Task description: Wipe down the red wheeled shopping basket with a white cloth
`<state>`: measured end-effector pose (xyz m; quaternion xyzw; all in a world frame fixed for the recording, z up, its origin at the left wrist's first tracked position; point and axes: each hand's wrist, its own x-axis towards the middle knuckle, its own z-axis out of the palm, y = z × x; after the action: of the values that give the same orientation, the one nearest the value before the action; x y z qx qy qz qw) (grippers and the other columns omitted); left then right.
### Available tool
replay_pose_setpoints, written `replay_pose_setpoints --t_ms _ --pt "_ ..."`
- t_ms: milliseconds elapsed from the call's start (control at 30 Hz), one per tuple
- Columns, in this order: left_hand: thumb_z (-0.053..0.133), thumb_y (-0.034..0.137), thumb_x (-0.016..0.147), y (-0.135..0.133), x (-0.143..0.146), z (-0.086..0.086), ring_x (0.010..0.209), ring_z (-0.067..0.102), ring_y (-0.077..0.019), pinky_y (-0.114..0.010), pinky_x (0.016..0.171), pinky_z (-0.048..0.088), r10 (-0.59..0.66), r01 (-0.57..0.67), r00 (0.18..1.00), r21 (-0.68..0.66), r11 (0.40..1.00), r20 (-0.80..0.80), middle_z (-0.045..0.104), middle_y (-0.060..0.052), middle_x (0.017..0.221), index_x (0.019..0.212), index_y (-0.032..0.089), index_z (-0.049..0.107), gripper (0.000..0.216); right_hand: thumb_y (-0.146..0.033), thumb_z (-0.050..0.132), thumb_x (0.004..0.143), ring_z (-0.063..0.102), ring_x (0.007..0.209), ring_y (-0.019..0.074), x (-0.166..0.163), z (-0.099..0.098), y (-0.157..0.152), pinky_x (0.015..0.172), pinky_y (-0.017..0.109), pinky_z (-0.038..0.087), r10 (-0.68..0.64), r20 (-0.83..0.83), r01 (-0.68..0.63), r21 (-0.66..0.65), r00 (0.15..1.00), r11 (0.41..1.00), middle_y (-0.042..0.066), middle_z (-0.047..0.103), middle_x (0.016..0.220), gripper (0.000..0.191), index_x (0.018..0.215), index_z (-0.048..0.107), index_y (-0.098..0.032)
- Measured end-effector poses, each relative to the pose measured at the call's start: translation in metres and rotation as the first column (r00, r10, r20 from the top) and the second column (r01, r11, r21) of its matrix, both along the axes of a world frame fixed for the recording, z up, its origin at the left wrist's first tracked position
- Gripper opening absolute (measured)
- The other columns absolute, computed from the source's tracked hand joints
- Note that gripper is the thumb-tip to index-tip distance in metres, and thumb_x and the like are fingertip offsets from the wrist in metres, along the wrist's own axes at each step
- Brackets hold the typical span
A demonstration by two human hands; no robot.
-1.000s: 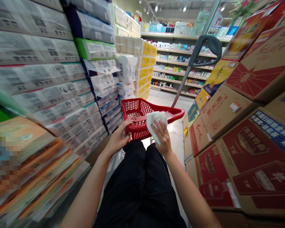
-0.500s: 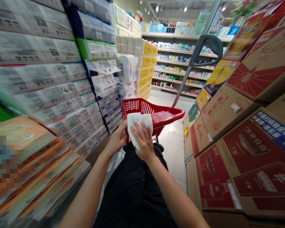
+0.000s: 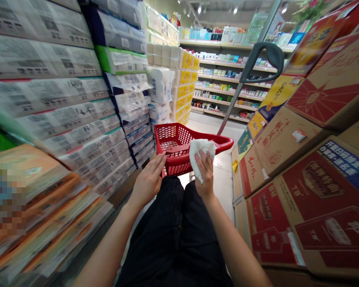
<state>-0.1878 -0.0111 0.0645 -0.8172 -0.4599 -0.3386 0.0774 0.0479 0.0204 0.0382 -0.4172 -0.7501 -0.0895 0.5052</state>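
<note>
A red plastic shopping basket [image 3: 172, 137] on wheels stands in the aisle right in front of my legs. Its grey pull handle [image 3: 261, 59] slants up to the right. My right hand [image 3: 206, 177] presses a white cloth [image 3: 200, 150] against the basket's near rim, fingers flat on the cloth. My left hand [image 3: 149, 180] rests against the basket's near left corner, fingers stretched out and together, holding nothing.
Stacked packs of tissue paper [image 3: 77, 111] wall the left side. Cardboard cartons [image 3: 311, 131] with red print are piled along the right. Shelves of small goods [image 3: 224, 85] cross the far end. A strip of tiled floor [image 3: 221, 179] runs between basket and cartons.
My right hand has slid the cloth from the basket's near left corner to the right along the rim. My left hand has opened flat against the corner.
</note>
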Motion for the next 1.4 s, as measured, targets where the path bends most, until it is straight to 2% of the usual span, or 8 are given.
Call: replay_pose_setpoints --t_ms 100,300,467,667,767,1033,1200,1400 --pt "0.04 0.001 0.083 -0.005 0.01 -0.008 0.149 0.025 -0.0245 -0.047 0.119 0.031 0.083 -0.083 0.997 -0.017 0.996 -0.003 0.022 -0.01 0.163 0.158 0.021 0.005 0.085 -0.01 0.04 0.087 0.014 0.152 0.0285 -0.034 -0.003 -0.01 0.12 0.061 0.02 -0.021 -0.057 0.021 -0.003 0.998 1.0 0.006 0.034 0.158 0.066 0.152 0.034 -0.023" --pt "0.044 0.008 0.086 -0.008 0.02 -0.016 0.149 0.024 -0.0262 -0.047 0.119 0.031 0.185 -0.184 0.982 0.021 0.983 -0.034 0.018 -0.014 0.163 0.157 0.017 -0.004 0.087 -0.014 0.045 0.088 0.02 0.151 0.0268 -0.078 -0.003 -0.026 0.122 0.051 0.023 0.039 0.096 -0.041 0.014 0.995 0.999 0.008 0.043 0.154 0.06 0.147 0.042 -0.018" --pt "0.044 0.005 0.082 -0.006 0.021 -0.019 0.15 0.023 -0.0253 -0.046 0.12 0.028 0.21 -0.209 0.977 0.019 0.978 -0.047 0.02 -0.013 0.163 0.157 0.016 -0.001 0.088 -0.014 0.045 0.083 0.026 0.149 0.0252 -0.033 -0.004 -0.011 0.123 0.05 0.019 0.042 0.24 -0.059 0.063 0.97 0.996 0.007 0.048 0.15 0.062 0.145 0.046 -0.019" --pt "0.045 0.003 0.081 -0.006 0.024 -0.018 0.149 0.024 -0.0268 -0.048 0.12 0.029 0.176 -0.176 0.984 -0.013 0.984 0.023 0.019 -0.012 0.163 0.158 0.018 -0.001 0.091 -0.011 0.043 0.083 0.026 0.149 0.0277 0.022 -0.004 0.006 0.12 0.057 0.018 -0.172 0.114 0.168 0.045 0.978 0.985 0.009 0.042 0.154 0.069 0.151 0.036 -0.023" --pt "0.046 0.003 0.08 -0.007 0.024 -0.017 0.149 0.024 -0.0282 -0.049 0.119 0.03 0.154 -0.154 0.987 -0.017 0.988 0.049 0.017 -0.012 0.164 0.158 0.019 0.0 0.092 -0.012 0.044 0.083 0.019 0.151 0.0297 0.002 -0.003 -0.002 0.121 0.06 0.014 -0.206 0.074 0.206 0.009 0.976 0.978 0.009 0.037 0.156 0.073 0.154 0.031 -0.022" --pt "0.048 0.01 0.086 -0.006 0.018 -0.02 0.15 0.022 -0.0292 -0.051 0.119 0.03 0.105 -0.104 0.993 -0.015 0.994 0.049 0.019 -0.014 0.163 0.158 0.019 0.001 0.086 -0.015 0.047 0.086 0.02 0.151 0.0243 -0.075 0.001 -0.029 0.122 0.047 0.022 0.05 0.208 -0.044 -0.035 0.977 0.998 0.008 0.042 0.154 0.062 0.148 0.04 -0.016" --pt "0.046 0.004 0.082 -0.006 0.021 -0.019 0.15 0.021 -0.028 -0.051 0.12 0.028 0.128 -0.125 0.99 -0.037 0.991 0.068 0.016 -0.012 0.164 0.158 0.021 0.0 0.091 -0.013 0.046 0.085 0.025 0.15 0.0234 -0.029 -0.007 -0.013 0.123 0.047 0.02 0.081 0.301 -0.104 0.059 0.95 0.993 0.008 0.048 0.15 0.062 0.147 0.043 -0.017" --pt "0.046 0.003 0.081 -0.007 0.025 -0.016 0.15 0.022 -0.0294 -0.052 0.119 0.029 0.114 -0.11 0.99 -0.052 0.993 0.087 0.016 -0.012 0.164 0.158 0.021 -0.002 0.092 -0.01 0.043 0.083 0.025 0.15 0.027 0.022 -0.003 0.004 0.122 0.057 0.013 -0.148 0.152 0.143 0.043 0.977 0.989 0.009 0.043 0.153 0.07 0.152 0.035 -0.023"
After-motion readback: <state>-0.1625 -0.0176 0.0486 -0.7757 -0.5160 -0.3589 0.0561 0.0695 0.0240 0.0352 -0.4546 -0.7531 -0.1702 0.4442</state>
